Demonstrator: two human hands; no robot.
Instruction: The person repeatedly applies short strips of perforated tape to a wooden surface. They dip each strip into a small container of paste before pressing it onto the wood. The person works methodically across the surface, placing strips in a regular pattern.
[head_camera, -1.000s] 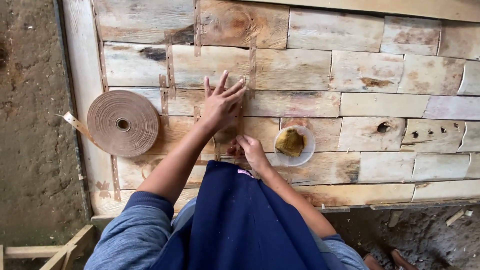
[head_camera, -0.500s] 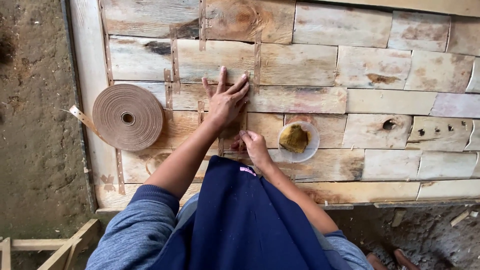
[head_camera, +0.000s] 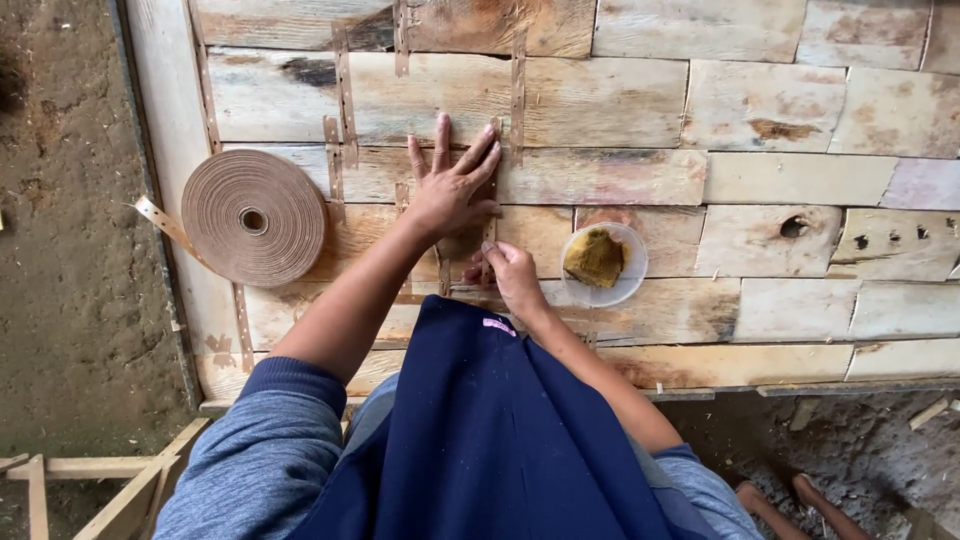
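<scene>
My left hand (head_camera: 448, 185) lies flat with fingers spread on a sheet of pale wood veneer pieces (head_camera: 620, 105), pressing a narrow brown perforated tape strip (head_camera: 490, 195) that runs along a seam. My right hand (head_camera: 513, 275) sits just below it, fingertips pinched on the lower part of the same strip. A big roll of brown tape (head_camera: 254, 218) lies on the sheet to the left of my hands, with a loose end trailing off its left side. Right of my right hand is a clear round bowl (head_camera: 604, 264) holding a wet yellow sponge.
Other tape strips (head_camera: 343, 95) cross seams near the sheet's left end. A knot hole (head_camera: 793, 227) shows at the right. Bare dirt ground (head_camera: 70, 250) lies left of the sheet. Wooden slats (head_camera: 120, 480) sit at lower left, and two feet in sandals (head_camera: 790, 500) at lower right.
My left hand has slid a little farther up the strip, and my right hand has followed up behind it. The view has shifted slightly.
</scene>
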